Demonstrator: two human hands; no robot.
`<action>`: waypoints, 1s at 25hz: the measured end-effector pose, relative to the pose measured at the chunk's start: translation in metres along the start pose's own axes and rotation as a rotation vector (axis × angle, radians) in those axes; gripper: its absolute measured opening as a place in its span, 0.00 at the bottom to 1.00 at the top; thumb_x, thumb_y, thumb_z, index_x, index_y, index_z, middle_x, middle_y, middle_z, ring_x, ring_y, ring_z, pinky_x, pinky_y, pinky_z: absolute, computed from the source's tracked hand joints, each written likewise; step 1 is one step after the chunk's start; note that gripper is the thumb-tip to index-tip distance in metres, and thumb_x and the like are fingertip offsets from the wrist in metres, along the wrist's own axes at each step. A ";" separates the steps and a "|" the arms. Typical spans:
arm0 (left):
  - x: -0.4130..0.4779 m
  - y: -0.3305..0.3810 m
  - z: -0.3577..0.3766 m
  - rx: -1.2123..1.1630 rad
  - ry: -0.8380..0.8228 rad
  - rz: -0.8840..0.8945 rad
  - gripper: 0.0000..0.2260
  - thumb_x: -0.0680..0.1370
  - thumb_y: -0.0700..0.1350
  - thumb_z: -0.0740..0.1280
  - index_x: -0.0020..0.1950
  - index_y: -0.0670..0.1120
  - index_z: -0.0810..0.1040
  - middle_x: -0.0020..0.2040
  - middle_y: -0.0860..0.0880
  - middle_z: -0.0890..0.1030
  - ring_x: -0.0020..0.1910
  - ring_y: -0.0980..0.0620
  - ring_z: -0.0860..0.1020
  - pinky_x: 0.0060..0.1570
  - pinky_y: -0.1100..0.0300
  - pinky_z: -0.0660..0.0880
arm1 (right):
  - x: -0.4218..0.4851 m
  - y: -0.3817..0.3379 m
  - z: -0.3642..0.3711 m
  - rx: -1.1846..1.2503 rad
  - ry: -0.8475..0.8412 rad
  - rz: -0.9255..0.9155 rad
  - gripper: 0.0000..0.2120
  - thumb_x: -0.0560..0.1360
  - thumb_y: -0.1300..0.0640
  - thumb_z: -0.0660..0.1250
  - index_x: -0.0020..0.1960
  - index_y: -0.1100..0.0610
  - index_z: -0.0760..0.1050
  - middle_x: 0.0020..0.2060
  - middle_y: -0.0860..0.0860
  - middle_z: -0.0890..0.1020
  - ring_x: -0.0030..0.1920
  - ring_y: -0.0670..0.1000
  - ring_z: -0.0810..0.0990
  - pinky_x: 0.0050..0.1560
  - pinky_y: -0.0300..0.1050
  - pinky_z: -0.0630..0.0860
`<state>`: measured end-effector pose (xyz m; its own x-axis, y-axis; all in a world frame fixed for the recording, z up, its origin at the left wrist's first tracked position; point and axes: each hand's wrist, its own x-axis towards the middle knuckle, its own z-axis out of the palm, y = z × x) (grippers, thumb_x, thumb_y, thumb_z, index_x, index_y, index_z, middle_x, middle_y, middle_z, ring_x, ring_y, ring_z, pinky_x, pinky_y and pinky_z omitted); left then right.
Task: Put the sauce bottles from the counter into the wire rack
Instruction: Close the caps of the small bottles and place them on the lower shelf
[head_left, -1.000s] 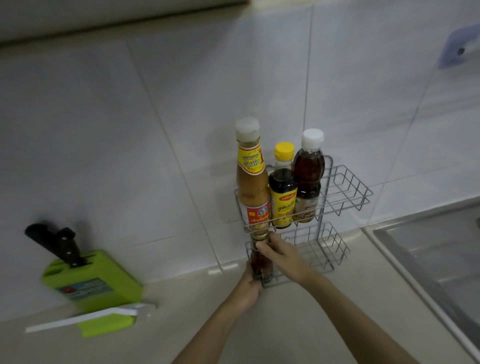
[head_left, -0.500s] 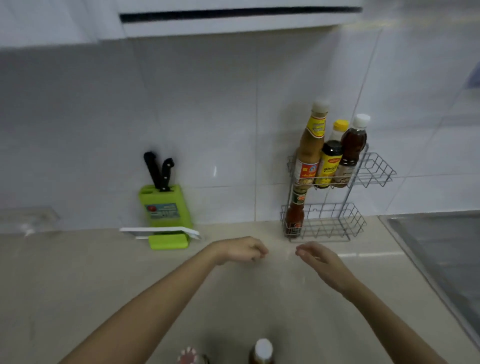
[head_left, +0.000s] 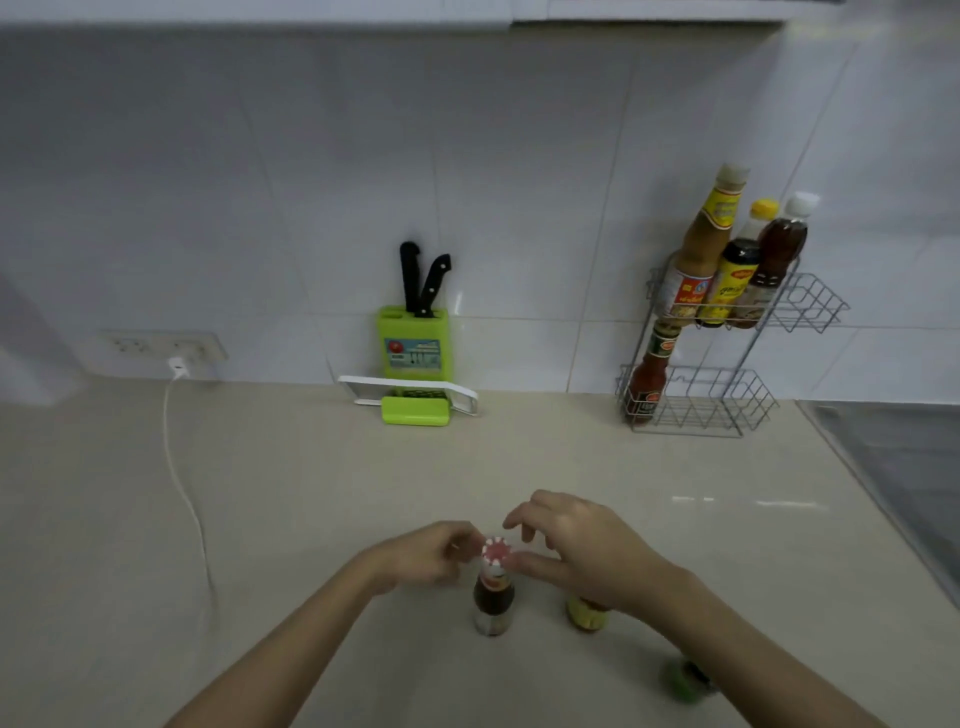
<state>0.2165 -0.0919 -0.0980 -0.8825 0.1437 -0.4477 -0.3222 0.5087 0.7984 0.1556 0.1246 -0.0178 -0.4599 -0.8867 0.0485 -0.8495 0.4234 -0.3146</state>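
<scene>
Red-capped dark sauce bottle (head_left: 493, 592) stood upright on the counter (head_left: 311, 493), well apart from the wire rack (head_left: 701, 400), and we had both hands at its cap: left hand (head_left: 431, 558) curled with fingertips at the cap's left side, right hand (head_left: 576, 545) half open with thumb against the cap's right side, neither clearly clamped yet. Step looked like pickup of the next bottle; four bottles sat in the rack already, a yellowish bottle (head_left: 587, 616) waited under our right wrist. Next we judged a firm neck grip, lift, carry to the lower tier's free space.
</scene>
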 end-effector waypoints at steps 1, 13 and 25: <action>-0.008 -0.007 0.011 -0.044 0.009 0.022 0.19 0.73 0.32 0.66 0.63 0.42 0.74 0.63 0.43 0.78 0.64 0.51 0.76 0.57 0.64 0.73 | 0.000 -0.008 0.007 -0.048 -0.018 0.010 0.22 0.75 0.37 0.58 0.62 0.49 0.72 0.53 0.47 0.77 0.50 0.48 0.76 0.49 0.43 0.72; -0.013 -0.022 0.047 -0.001 0.260 0.257 0.11 0.69 0.53 0.71 0.50 0.57 0.78 0.46 0.58 0.82 0.49 0.61 0.80 0.55 0.52 0.80 | 0.021 -0.022 0.014 -0.232 -0.135 -0.074 0.15 0.78 0.49 0.61 0.61 0.54 0.73 0.56 0.51 0.76 0.55 0.53 0.74 0.53 0.48 0.71; -0.013 -0.020 0.048 0.054 0.313 0.253 0.06 0.70 0.51 0.71 0.42 0.57 0.74 0.46 0.50 0.83 0.49 0.52 0.81 0.53 0.47 0.78 | 0.030 -0.029 0.022 -0.473 -0.158 -0.115 0.17 0.78 0.47 0.59 0.54 0.61 0.73 0.50 0.58 0.77 0.50 0.58 0.75 0.50 0.51 0.70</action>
<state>0.2507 -0.0632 -0.1274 -0.9960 0.0093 -0.0886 -0.0699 0.5356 0.8416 0.1720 0.0812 -0.0281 -0.3432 -0.9342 -0.0974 -0.9330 0.3271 0.1498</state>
